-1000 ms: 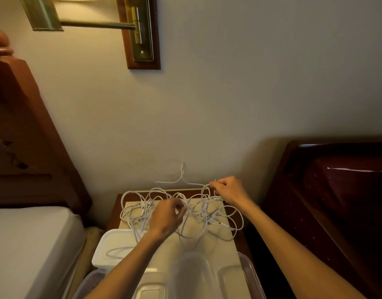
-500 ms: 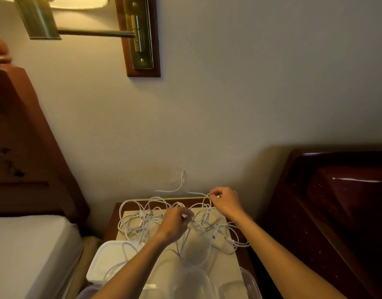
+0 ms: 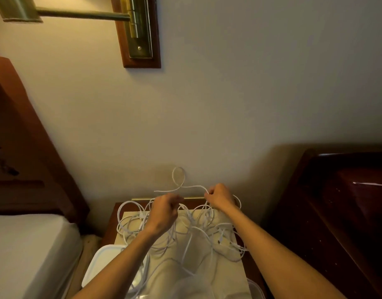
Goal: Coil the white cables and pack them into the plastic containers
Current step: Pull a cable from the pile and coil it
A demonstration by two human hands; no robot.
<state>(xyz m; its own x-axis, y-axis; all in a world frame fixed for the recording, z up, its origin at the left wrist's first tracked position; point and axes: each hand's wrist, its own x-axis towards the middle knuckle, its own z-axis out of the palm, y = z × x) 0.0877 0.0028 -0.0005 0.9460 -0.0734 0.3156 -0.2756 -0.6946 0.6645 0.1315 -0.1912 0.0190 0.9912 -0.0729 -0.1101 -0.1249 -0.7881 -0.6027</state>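
Note:
A tangle of white cables (image 3: 198, 231) is spread over the pale mat on a small wooden nightstand (image 3: 112, 225). My left hand (image 3: 164, 210) is curled round strands near the middle of the tangle. My right hand (image 3: 220, 196) pinches a cable end at the far side, and a raised loop (image 3: 178, 175) of that cable stands against the wall between and above the hands. A white plastic container (image 3: 99, 262) sits at the near left, partly under my left forearm. A clear container edge (image 3: 255, 287) shows at the near right.
A bed with a white mattress (image 3: 28, 251) and wooden headboard (image 3: 24, 147) is on the left. Dark wooden furniture (image 3: 336, 212) stands on the right. A brass wall lamp (image 3: 138, 29) hangs above. The wall lies directly behind the nightstand.
Both hands have moved farther from me toward the wall with the cables. The free cable end above them now forms a closed loop. The camera view has shifted, hiding most of the near containers.

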